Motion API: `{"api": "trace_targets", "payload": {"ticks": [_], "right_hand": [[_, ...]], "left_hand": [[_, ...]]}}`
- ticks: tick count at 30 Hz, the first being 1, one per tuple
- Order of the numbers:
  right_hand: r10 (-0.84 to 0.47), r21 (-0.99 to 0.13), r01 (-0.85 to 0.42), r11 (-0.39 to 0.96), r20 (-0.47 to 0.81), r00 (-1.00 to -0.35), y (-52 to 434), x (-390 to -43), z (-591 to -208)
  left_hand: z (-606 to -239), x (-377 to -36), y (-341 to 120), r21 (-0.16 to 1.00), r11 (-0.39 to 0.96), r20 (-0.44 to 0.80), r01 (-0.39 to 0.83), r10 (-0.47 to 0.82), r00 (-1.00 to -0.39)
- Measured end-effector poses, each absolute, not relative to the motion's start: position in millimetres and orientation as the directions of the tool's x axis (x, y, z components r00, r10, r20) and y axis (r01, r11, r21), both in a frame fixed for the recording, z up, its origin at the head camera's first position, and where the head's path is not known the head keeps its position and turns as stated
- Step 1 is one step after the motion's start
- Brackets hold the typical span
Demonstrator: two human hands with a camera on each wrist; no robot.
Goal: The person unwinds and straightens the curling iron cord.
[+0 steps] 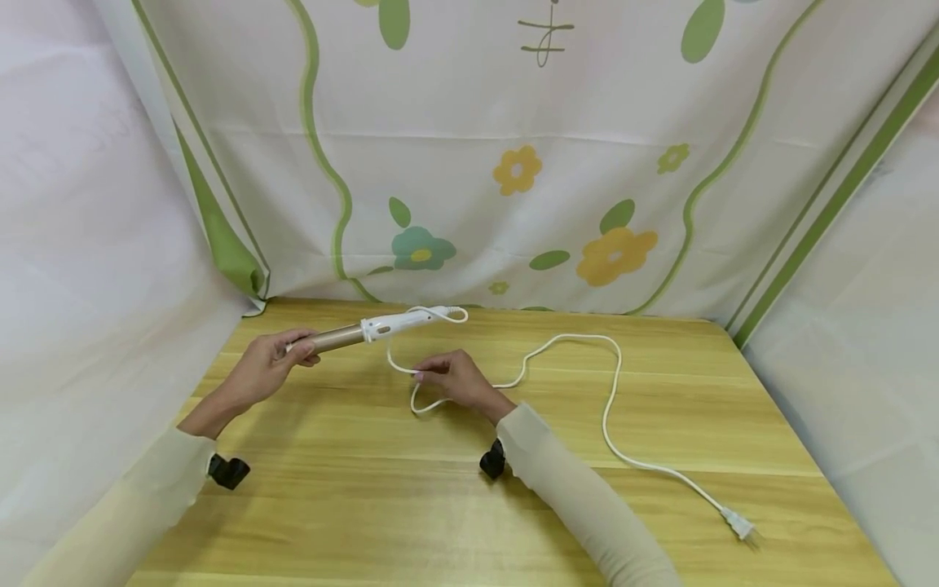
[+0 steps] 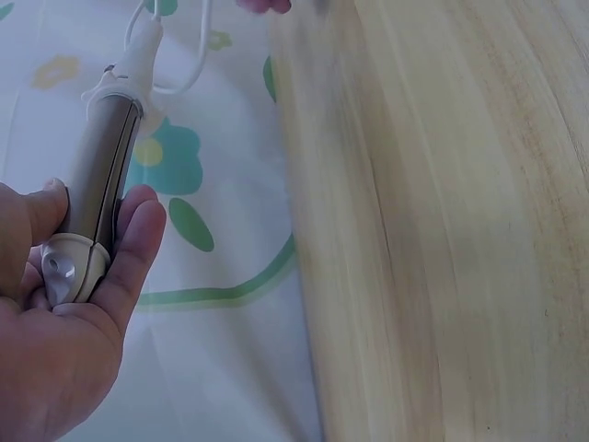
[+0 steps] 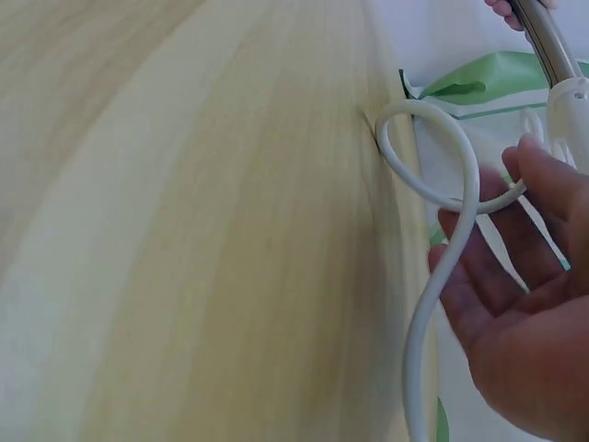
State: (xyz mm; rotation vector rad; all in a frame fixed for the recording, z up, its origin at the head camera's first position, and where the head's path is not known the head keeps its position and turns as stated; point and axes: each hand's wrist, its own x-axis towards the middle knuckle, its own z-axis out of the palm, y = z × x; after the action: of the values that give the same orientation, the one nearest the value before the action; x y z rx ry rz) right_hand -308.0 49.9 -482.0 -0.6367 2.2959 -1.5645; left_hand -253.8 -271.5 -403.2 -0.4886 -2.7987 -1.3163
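My left hand grips a curling iron by the tip end of its bronze barrel. The white handle points right and away, raised over the table. In the left wrist view, thumb and fingers lie around the pale tip cap. A white power cord leaves the handle's end in a small loop and crosses the handle. My right hand pinches that cord between thumb and fingers, below the handle. A cord loop hangs beside the fingers in the right wrist view.
The cord runs right across the wooden table to a two-prong plug near the right front. A flowered white curtain hangs behind the table's far edge, with pale cloth at both sides. Black wrist mounts sit at both cuffs.
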Motion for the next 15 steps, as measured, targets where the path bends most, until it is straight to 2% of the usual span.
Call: {"api": "trace_targets", "payload": {"ticks": [6,15], "right_hand": [[-0.403,-0.906,-0.183,0.381,0.015,-0.915,57.9,-315.0,-474.4],[-0.143,-0.935,-0.14,0.325,0.098,-0.985,77.1,-335.7,-449.0]], "left_hand": [[-398.0,-252.1,-276.0,0.766,0.576,0.11,0.285,0.319,-0.941],[-393.7,-247.5,-287.7,0.79,0.531,0.093,0.306,0.39,-0.916]]}}
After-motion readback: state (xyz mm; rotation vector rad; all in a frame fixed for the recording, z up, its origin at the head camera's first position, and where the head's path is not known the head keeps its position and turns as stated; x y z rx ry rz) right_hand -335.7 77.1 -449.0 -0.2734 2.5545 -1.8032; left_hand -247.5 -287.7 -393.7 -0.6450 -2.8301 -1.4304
